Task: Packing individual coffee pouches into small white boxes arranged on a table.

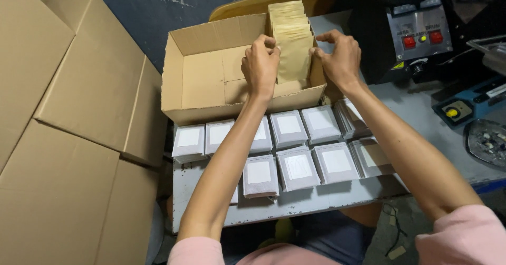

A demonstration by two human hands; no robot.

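L hand (pixel 260 65) bare, no rings | R hand (pixel 341 59) bare, no watch | forearms uncovered | pink short sleeves (pixel 464 236) both sides | dark shorts (pixel 327 238) at lap

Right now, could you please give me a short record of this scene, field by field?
left hand: pressed on the near side of the kraft pouches
right hand: pressed on the other side of the kraft pouches
kraft pouches: upright row at the right end of the open carton
open carton: left part bare inside
white packets: two rows on the bench
bench: grey, worn
flat cardboard: left of the bench
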